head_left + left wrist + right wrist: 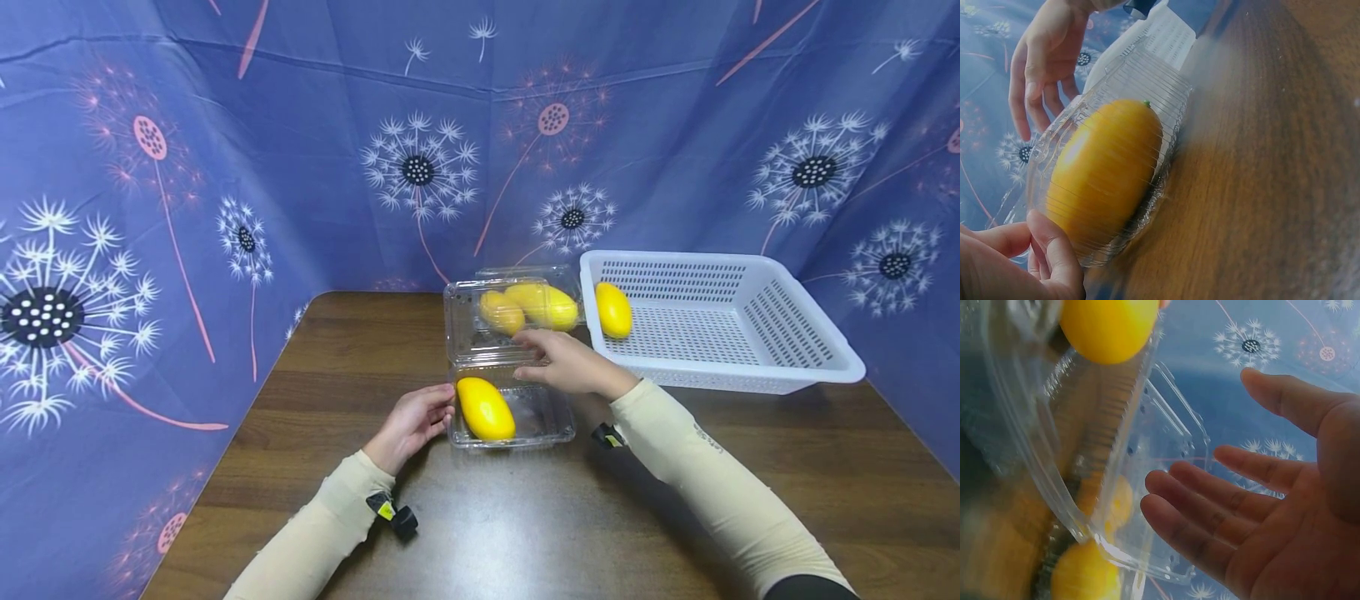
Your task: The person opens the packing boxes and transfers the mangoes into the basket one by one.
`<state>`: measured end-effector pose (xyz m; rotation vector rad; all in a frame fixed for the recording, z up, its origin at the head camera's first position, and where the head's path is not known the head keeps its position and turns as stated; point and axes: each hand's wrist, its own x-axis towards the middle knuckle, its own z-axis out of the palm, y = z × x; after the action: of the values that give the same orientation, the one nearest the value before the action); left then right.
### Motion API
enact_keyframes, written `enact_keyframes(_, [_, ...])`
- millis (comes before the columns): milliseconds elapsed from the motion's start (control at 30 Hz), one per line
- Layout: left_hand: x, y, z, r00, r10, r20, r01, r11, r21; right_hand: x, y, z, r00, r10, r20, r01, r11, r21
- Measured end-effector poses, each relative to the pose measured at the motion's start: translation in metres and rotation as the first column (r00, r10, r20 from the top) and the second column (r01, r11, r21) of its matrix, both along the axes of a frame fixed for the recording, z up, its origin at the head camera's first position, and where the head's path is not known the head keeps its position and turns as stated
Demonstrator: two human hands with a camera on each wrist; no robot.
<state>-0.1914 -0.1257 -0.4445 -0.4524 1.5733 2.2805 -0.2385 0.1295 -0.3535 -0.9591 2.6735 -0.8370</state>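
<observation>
A clear plastic clamshell box (543, 421) lies with its lid (465, 329) raised at the back. One yellow mango (486, 408) rests in the left part of its base. My left hand (411, 422) is at the box's left side; in the left wrist view its thumb and forefinger (1054, 244) pinch the rim. Over the right side of the box, near the lid, my right hand (570, 361) hovers with fingers spread and nothing in the palm, as the right wrist view confirms.
Behind the raised lid, another clear box (558, 273) holds yellow mangoes (542, 304). A white slotted basket (817, 358) stands at the right with one mango (613, 310) at its left end. Patterned blue cloth (315, 125) hangs behind the wooden table (322, 358).
</observation>
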Motion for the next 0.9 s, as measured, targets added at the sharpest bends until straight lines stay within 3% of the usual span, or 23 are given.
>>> enact_keyframes(233, [0.001, 0.0, 0.0, 1.0, -0.008, -0.001, 0.008, 1.0, 0.008, 0.003, -0.008, -0.012, 0.998, 0.005, 0.065, -0.006, 1.0, 0.004])
enact_keyframes(900, [0.0, 0.001, 0.0, 1.0, 0.017, 0.01, -0.017, 1.0, -0.02, 0.017, -0.029, -0.035, 0.997, -0.006, 0.075, 0.006, 1.0, -0.003])
